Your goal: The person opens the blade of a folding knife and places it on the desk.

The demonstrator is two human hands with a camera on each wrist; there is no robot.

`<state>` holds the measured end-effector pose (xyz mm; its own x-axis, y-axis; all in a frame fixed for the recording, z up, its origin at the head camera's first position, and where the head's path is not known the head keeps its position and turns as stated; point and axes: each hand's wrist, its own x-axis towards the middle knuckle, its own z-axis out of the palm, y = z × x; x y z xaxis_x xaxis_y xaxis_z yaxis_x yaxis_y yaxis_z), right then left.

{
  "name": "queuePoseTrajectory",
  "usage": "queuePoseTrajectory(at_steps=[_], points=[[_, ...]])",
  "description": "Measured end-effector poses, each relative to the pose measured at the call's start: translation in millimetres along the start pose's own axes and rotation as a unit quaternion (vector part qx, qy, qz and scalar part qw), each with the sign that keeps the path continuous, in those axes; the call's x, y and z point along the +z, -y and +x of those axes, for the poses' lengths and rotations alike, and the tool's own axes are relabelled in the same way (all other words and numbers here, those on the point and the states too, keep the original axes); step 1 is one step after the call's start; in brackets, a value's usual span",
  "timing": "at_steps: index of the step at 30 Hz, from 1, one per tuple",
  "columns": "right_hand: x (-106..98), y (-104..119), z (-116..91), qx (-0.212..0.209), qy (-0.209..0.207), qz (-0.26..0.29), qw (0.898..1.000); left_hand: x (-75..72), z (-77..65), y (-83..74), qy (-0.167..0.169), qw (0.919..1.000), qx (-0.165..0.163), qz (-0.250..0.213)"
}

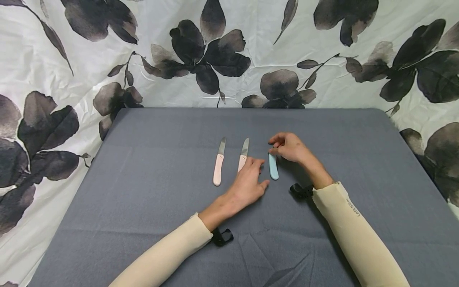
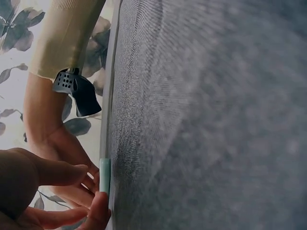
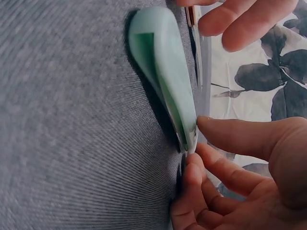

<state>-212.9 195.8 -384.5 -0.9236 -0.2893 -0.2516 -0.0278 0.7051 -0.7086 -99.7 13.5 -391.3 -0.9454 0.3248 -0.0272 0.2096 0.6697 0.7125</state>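
Observation:
My right hand [image 1: 289, 146] is at the far end of a light blue folding knife [image 1: 273, 166], thumb and fingertips pinching it where the handle ends. The knife's slotted handle [image 3: 165, 67] lies along the grey cloth, and its blade is hidden by the fingers. My left hand [image 1: 248, 182] is held just left of that knife, fingers loosely spread and gripping nothing. It partly covers the handle of a pink knife [image 1: 242, 160] whose blade points away. Further left lies another pink-handled knife [image 1: 218, 169], also with its blade out.
A grey cloth [image 1: 143, 191] covers the table, with creases near the front. Behind the table's far edge hangs a white curtain [image 1: 161, 91] with dark flowers. A black strap mount [image 1: 222, 237] sits on the left wrist and another black mount [image 1: 300, 191] on the right.

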Motion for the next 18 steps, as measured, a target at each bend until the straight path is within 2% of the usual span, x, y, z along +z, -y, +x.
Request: queuePoseTrajectory(at_steps=[7,18], points=[[0.1,-0.1,-0.3,0.0,0.01,-0.005,1.0,4.7,3.8,-0.7,0.011,0.9999,-0.011,-0.001],[0.2,0.7,-5.0,0.011,0.003,-0.028,1.0,7.3,9.1,-2.6,0.021,0.9989,-0.008,0.042]])
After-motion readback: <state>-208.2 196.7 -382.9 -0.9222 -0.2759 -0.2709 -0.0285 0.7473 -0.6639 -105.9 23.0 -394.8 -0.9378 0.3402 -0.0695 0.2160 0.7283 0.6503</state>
